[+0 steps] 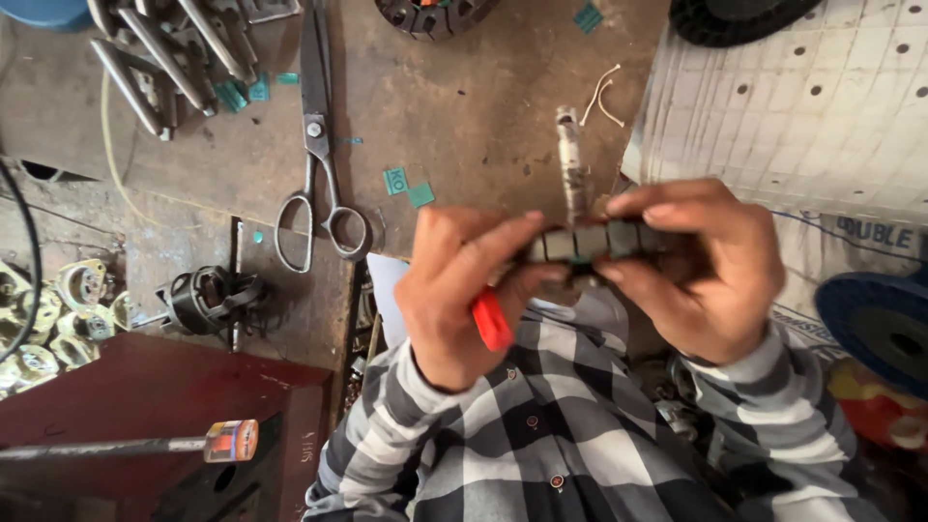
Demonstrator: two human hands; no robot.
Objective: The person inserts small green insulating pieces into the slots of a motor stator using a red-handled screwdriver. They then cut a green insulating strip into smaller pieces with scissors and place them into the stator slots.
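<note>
You've got the motor core (590, 242) pinched between both hands, right over the bench edge (348, 290). Left hand (459, 290) also grips a red-handled tool (491, 319); right hand (706, 271) clamps the core's other end. Scissors (317, 145) lie well off left.

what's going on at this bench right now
A person in a checked shirt holds a small motor rotor, a segmented core on a metal shaft, between both hands over a worn workbench. The left hand also grips a red-handled tool; the right hand pinches the core's other end. Large scissors lie on the bench nearby.
</note>
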